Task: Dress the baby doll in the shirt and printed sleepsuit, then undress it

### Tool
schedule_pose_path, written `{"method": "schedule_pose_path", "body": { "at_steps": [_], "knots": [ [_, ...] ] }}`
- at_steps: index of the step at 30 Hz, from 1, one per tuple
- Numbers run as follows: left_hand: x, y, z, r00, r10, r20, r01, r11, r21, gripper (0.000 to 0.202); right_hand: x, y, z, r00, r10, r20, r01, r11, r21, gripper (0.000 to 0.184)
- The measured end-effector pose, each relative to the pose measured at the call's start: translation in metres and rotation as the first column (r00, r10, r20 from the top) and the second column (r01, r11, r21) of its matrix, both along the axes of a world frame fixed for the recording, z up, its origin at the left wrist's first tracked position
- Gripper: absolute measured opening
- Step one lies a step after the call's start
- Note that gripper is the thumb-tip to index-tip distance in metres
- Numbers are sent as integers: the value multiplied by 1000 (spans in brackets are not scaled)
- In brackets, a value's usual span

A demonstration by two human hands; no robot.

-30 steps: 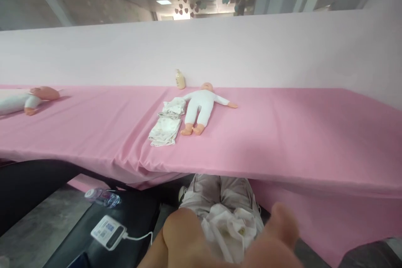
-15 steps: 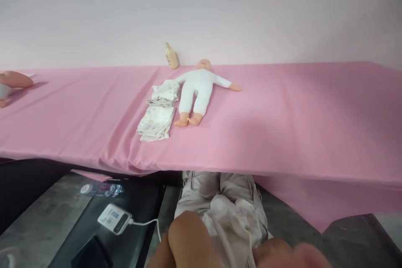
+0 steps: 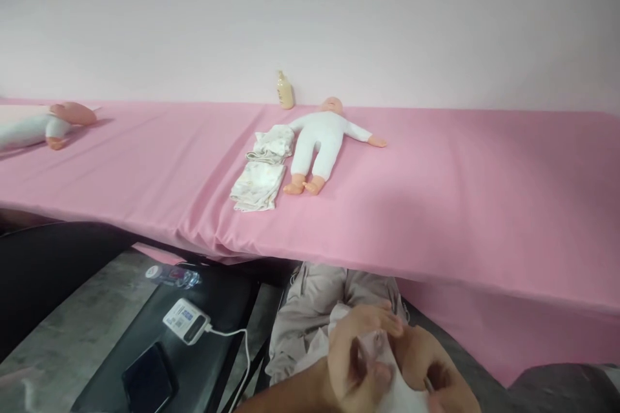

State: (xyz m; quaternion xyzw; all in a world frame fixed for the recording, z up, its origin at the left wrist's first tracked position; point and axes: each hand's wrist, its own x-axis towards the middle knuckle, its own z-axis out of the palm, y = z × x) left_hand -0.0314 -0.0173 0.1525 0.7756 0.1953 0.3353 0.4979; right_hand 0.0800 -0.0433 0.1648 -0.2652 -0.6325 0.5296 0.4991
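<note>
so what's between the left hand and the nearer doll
In the head view, going from the left hand to the nearer doll: a bit of the white cloth, the pale trousers, then a bare stretch of the pink-covered table.

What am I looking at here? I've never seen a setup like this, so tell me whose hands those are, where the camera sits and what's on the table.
There's no machine: these are a person's bare left hand and right hand. The view comes from one camera worn on that person's head, looking forward and down. Both hands hold some thin white material above the lap; I can't tell exactly what it is. On the pink-covered table lies a white-clothed doll, with folded cloths beside it. A pale bottle stands near the wall. Another doll is partly visible at the picture's left edge.
</note>
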Motion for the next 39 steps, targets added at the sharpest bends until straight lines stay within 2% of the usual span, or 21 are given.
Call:
{"method": "schedule_pose_path", "body": {
  "at_steps": [2, 3, 5, 9, 11, 13, 16, 19, 21, 22, 26, 28, 29, 30, 31, 33, 35, 36, 37, 39],
  "knots": [
    [-14, -6, 7, 972, 105, 211, -106, 994, -8, 21, 12, -9, 17, 984, -164, 67, 160, 985, 60, 50],
    [-22, -7, 11, 957, 127, 262, -125, 992, -25, 18, 16, -14, 24, 968, -232, 91, 223, 970, 96, 37],
    [-41, -6, 21, 979, 98, 181, -90, 995, -50, 13, 18, -22, 34, 941, -277, 194, 248, 955, 162, 28],
    [-73, 0, 32, 998, -3, -60, 1, 1000, -19, 19, 0, -31, 37, 888, -301, 347, 241, 948, 207, 29],
    [-85, 5, 33, 992, -58, -114, 57, 998, -9, 23, -11, -32, 35, 884, -312, 349, 250, 945, 212, 22],
    [-96, 10, 34, 988, -82, -130, 85, 996, 14, 26, -17, -32, 36, 910, -305, 282, 248, 944, 219, 19],
    [-115, 19, 39, 988, -47, -145, 58, 995, 76, 29, -18, -29, 45, 928, -340, 150, 288, 914, 287, 28],
    [-130, 23, 48, 979, 62, -192, -36, 990, 137, 29, -8, -23, 58, 894, -407, 186, 315, 868, 384, 32],
    [-135, 24, 52, 958, 180, -223, -137, 972, 193, 25, 2, -18, 63, 824, -500, 265, 343, 813, 470, 28],
    [-135, 24, 53, 941, 239, -239, -187, 958, 219, 23, 7, -16, 64, 770, -568, 291, 370, 769, 521, 25],
    [-130, 27, 48, 870, 399, -290, -313, 901, 302, 22, 28, -6, 57, 513, -805, 297, 450, 547, 706, 13],
    [-128, 30, 43, 843, 458, -281, -359, 869, 341, 21, 35, -4, 53, 425, -852, 304, 473, 496, 728, 7],
    [-127, 32, 40, 830, 492, -261, -388, 847, 363, 21, 39, -3, 51, 402, -857, 322, 496, 499, 710, 5],
    [-127, 34, 38, 817, 526, -236, -419, 823, 384, 20, 42, -3, 50, 401, -846, 350, 519, 525, 674, 5],
    [-127, 35, 36, 804, 557, -209, -448, 797, 404, 20, 45, -3, 49, 429, -817, 385, 532, 573, 624, 7],
    [-128, 38, 32, 776, 611, -158, -498, 746, 442, 20, 51, -3, 48, 542, -709, 451, 497, 703, 509, 10],
    [-129, 40, 30, 748, 650, -134, -529, 705, 472, 19, 55, -3, 45, 645, -556, 524, 371, 827, 422, 14],
    [-130, 41, 29, 735, 664, -135, -539, 694, 477, 19, 56, -3, 42, 655, -493, 573, 305, 866, 397, 18],
    [-130, 40, 29, 725, 673, -146, -549, 693, 468, 18, 57, -2, 40, 628, -458, 630, 256, 885, 388, 21],
    [-130, 39, 30, 713, 673, -199, -567, 719, 401, 19, 54, 0, 33, 476, -470, 743, 229, 882, 411, 29]
  ]
}}
